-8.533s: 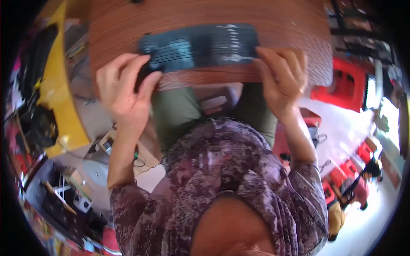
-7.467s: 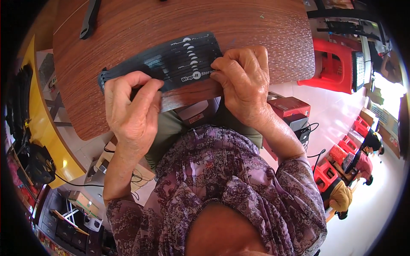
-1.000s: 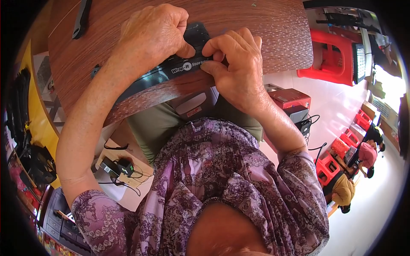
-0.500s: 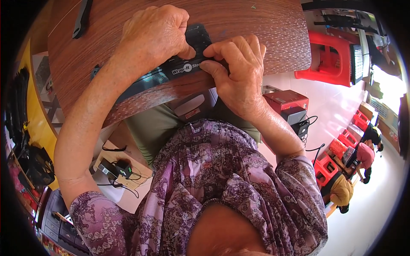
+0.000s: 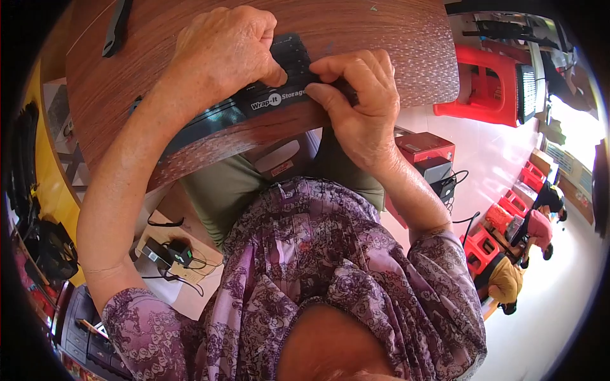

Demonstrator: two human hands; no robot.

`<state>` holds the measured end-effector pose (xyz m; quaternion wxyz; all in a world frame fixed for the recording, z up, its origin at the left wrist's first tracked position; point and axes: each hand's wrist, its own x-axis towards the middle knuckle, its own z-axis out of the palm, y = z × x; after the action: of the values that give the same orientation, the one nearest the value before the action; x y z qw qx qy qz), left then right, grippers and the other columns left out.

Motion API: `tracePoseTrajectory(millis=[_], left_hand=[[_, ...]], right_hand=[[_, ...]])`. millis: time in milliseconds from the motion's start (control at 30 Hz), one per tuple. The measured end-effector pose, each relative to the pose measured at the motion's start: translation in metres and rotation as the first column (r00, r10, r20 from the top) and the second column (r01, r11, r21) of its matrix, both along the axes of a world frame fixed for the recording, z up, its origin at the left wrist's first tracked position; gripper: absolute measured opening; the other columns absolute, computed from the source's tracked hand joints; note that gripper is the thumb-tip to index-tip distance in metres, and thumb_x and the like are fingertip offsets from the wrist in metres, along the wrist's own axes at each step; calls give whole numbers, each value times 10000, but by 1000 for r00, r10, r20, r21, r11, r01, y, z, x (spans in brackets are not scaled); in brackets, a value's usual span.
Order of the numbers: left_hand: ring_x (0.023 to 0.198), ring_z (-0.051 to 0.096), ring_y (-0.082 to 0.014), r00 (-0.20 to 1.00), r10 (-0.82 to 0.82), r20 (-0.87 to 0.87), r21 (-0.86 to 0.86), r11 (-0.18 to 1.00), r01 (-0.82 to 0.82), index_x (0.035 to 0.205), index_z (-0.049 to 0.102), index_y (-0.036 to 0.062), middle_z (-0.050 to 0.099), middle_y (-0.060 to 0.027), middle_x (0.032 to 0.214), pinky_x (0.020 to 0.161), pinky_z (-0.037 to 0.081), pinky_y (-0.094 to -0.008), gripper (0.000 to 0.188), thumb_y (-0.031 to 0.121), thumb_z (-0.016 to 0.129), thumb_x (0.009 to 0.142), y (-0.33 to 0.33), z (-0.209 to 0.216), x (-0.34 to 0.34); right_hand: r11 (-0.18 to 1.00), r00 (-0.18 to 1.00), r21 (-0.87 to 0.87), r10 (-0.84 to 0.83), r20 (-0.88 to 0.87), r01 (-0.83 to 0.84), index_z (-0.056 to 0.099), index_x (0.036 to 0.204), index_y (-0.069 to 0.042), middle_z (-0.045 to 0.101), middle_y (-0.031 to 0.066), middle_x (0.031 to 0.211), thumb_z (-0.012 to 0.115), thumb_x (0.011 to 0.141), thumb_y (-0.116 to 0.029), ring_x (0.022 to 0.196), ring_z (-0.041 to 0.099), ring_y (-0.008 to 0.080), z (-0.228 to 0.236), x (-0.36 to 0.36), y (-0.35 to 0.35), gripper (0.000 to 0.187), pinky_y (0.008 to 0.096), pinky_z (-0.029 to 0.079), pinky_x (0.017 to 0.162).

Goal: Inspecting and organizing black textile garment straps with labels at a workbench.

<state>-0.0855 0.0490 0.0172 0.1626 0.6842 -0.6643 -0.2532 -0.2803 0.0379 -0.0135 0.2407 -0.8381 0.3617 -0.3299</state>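
A flat black card (image 5: 279,100) with white print lies near the front edge of the wooden table. My left hand (image 5: 222,54) bends over it from the left, its fingers curled and the thumb pressing on the card's face. At the card's right end is my right hand (image 5: 365,105), with thumb and forefinger closed on the edge and the other fingers bent. Dark glossy material (image 5: 219,117) runs left from the card, partly under my left forearm. What lies beneath my left palm is hidden.
The brown wooden table (image 5: 394,32) carries a long narrow dark item (image 5: 117,28) at its far left. A red plastic stool (image 5: 495,86) stands right of it. Below sits a red box (image 5: 426,147) beside black devices with cables. Several people sit at the far right.
My right thumb and forefinger have shifted slightly right along the card, uncovering more of its print. My left hand keeps its place on the card. The whole view has shifted a little.
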Motion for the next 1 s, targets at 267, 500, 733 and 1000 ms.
tracePoseTrajectory(millis=[267,500,733,1000], left_hand=[[449,493,-187,999,1,-33,110,994,2,573,444,59,471,-78,473,430,355,-348,389,283,761,589,-7,6,-3],[509,516,-277,993,-66,93,-73,995,73,587,453,56,502,-124,517,485,377,-393,407,321,761,606,-2,-4,-2],[502,513,-278,993,-60,98,-49,997,65,594,446,55,491,-125,510,482,375,-396,424,328,770,610,-2,0,-3],[726,644,-347,983,-90,163,86,993,76,712,631,-3,645,-196,708,661,508,-440,365,333,705,588,-8,7,-5]], right_hand=[[998,998,-61,-33,-51,30,642,820,-92,580,2,771,731,651,-43,775,495,203,0,0,4,197,327,379,731],[997,995,-79,-31,-95,23,619,806,-113,551,13,759,736,649,-105,779,482,240,-2,1,6,195,379,316,731],[996,991,87,-15,-134,27,616,737,-108,562,17,708,724,656,-106,761,494,243,6,3,-1,135,382,317,721],[999,993,24,41,-114,-39,582,687,-98,538,14,671,677,631,-51,723,484,237,4,6,-3,120,382,308,682]])
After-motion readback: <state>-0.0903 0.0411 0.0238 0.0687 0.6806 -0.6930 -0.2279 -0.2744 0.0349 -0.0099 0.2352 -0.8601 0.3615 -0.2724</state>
